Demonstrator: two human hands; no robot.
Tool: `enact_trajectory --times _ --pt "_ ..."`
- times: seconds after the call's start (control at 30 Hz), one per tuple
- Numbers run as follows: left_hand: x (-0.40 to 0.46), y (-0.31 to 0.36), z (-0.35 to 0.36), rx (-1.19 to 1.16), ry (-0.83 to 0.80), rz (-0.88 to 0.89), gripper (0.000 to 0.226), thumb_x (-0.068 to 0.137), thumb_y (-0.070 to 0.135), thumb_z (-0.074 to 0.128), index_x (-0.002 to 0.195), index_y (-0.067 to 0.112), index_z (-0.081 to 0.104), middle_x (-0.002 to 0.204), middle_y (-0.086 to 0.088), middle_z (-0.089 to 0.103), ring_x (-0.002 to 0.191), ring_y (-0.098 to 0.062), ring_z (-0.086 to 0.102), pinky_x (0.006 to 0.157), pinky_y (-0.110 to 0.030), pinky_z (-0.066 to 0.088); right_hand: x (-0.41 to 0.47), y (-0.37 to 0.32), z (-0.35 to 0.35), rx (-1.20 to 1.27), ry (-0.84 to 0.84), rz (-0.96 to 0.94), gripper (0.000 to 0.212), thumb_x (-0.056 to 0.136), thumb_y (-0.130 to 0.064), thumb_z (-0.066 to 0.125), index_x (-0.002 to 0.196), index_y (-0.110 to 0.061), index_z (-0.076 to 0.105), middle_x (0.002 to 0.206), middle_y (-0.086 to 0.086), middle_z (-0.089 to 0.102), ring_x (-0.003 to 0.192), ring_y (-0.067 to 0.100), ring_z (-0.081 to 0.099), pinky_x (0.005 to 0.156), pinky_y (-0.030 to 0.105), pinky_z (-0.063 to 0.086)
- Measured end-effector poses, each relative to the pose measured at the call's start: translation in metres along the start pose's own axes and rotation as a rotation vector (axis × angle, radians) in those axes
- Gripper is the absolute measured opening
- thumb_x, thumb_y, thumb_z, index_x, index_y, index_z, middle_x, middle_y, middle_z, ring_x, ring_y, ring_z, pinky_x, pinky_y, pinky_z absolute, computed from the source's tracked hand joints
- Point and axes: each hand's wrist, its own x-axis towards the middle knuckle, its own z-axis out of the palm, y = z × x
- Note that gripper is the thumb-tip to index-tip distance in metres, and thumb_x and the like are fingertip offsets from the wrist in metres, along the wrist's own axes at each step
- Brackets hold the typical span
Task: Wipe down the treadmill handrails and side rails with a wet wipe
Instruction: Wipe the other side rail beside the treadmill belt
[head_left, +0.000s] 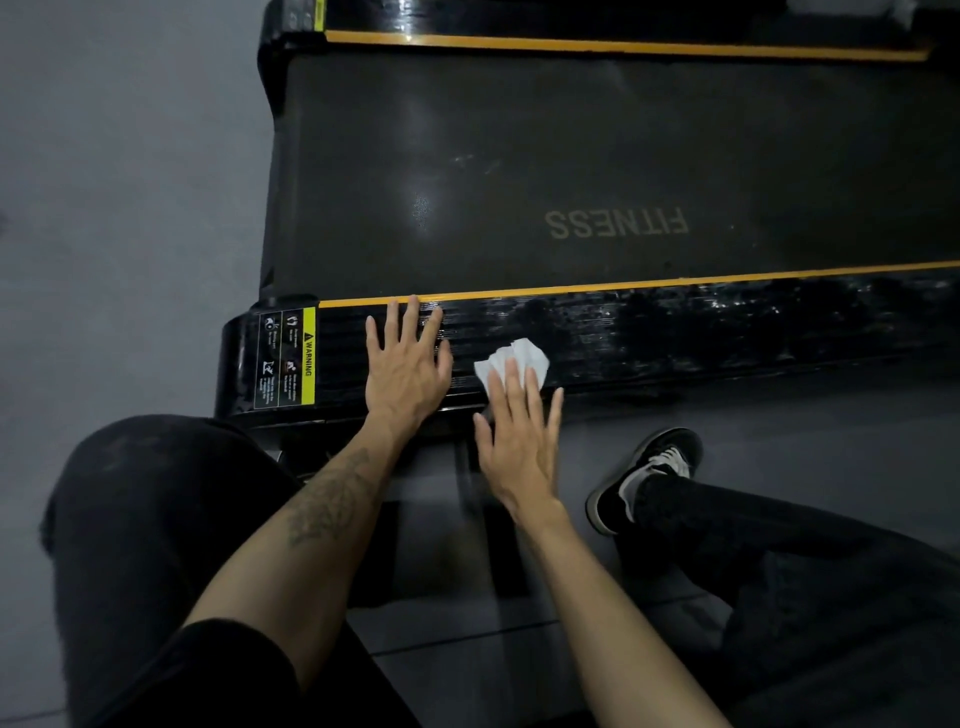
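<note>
**Wipe pressed flat on the near side rail**

The right hand, fingers straight and together, presses the white wipe onto the black side rail. Just to its left the left hand lies flat on the same rail, fingers spread, beside the warning label. The belt lies beyond.

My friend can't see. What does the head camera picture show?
A right hand presses a white wet wipe flat on a treadmill's black side rail. The left hand rests open beside it, near a yellow warning sticker.
</note>
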Motion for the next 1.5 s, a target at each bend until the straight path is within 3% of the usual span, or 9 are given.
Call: enact_trajectory --times 0.07,0.2,0.37,0.57,0.77,0.97,1.17,1.37,1.5 --pt "-0.001 0.0 0.0 -0.006 -0.001 -0.003 0.056 0.106 0.043 0.036 0.158 0.024 0.036 0.168 -0.01 0.026 0.157 -0.032 0.014 0.126 -0.059 0.009 -0.003 -0.01 0.0 0.015 0.0 0.039 0.066 0.101 -0.045 0.039 0.16 -0.015 0.03 0.169 0.009 0.022 0.157 0.028 0.017 0.125 0.059 0.008" --pt "-0.001 0.001 0.0 -0.005 -0.005 -0.003 0.056 0.106 0.043 0.034 0.158 0.024 0.036 0.168 -0.01 0.026 0.157 -0.032 0.015 0.126 -0.059 0.01 -0.001 -0.01 -0.002 0.033 -0.049 -0.134 0.065 0.101 -0.045 0.041 0.161 -0.021 0.029 0.17 0.002 0.019 0.157 0.023 0.016 0.124 0.06 0.012" --pt "-0.001 0.0 -0.002 -0.012 -0.019 -0.003 0.056 0.107 0.044 0.033 0.159 0.024 0.033 0.169 -0.01 0.023 0.158 -0.032 0.011 0.126 -0.057 0.005 0.002 0.007 -0.002 0.031 -0.002 0.061 0.069 0.101 -0.048 0.039 0.16 -0.014 0.031 0.169 0.008 0.02 0.157 0.029 0.016 0.125 0.059 0.008" --pt "0.0 0.001 -0.002 -0.013 -0.014 -0.012 0.056 0.107 0.044 0.034 0.159 0.024 0.034 0.169 -0.01 0.024 0.157 -0.032 0.012 0.126 -0.058 0.008 0.009 0.003 -0.003 -0.02 -0.085 -0.194 0.067 0.1 -0.048 0.038 0.161 -0.021 0.031 0.17 0.005 0.02 0.156 0.026 0.021 0.125 0.058 0.009" --pt "-0.001 0.003 -0.007 0.006 -0.05 -0.009 0.057 0.107 0.046 0.029 0.161 0.025 0.028 0.17 -0.009 0.018 0.158 -0.03 0.007 0.127 -0.055 0.002 0.014 0.023 -0.006 0.014 -0.014 0.112 0.065 0.103 -0.049 0.032 0.159 -0.017 0.036 0.168 0.008 0.026 0.156 0.028 0.02 0.124 0.06 0.009" --pt "0.0 0.003 -0.005 -0.012 -0.012 -0.013 0.056 0.106 0.044 0.035 0.159 0.023 0.035 0.168 -0.011 0.025 0.157 -0.033 0.014 0.126 -0.058 0.009 0.02 0.007 -0.006 0.041 -0.128 -0.153 0.062 0.103 -0.05 0.031 0.161 -0.026 0.031 0.17 0.0 0.019 0.157 0.024 0.018 0.125 0.056 0.003" --pt "0.0 0.003 -0.005 -0.01 -0.034 -0.016 0.056 0.107 0.044 0.033 0.159 0.024 0.033 0.169 -0.01 0.022 0.158 -0.031 0.011 0.126 -0.057 0.006 0.03 0.018 -0.007 0.036 -0.088 0.135 0.063 0.104 -0.05 0.022 0.159 -0.021 0.034 0.169 0.005 0.024 0.157 0.027 0.016 0.124 0.059 0.003" --pt "0.0 0.003 -0.001 -0.002 0.003 -0.01 0.055 0.106 0.043 0.038 0.157 0.023 0.038 0.167 -0.011 0.028 0.156 -0.032 0.016 0.125 -0.058 0.011 0.037 0.002 -0.008 0.006 -0.168 -0.139 0.059 0.104 -0.045 0.025 0.159 -0.026 0.034 0.169 0.0 0.024 0.155 0.025 0.022 0.125 0.058 0.004" --pt "0.0 0.004 -0.004 -0.004 -0.012 -0.013 0.055 0.107 0.043 0.035 0.158 0.023 0.035 0.168 -0.011 0.025 0.157 -0.032 0.013 0.126 -0.057 0.008 0.044 0.027 -0.015 0.025 -0.134 0.046 0.06 0.105 -0.042 0.016 0.158 -0.024 0.037 0.168 0.003 0.025 0.156 0.024 0.02 0.125 0.055 0.001"
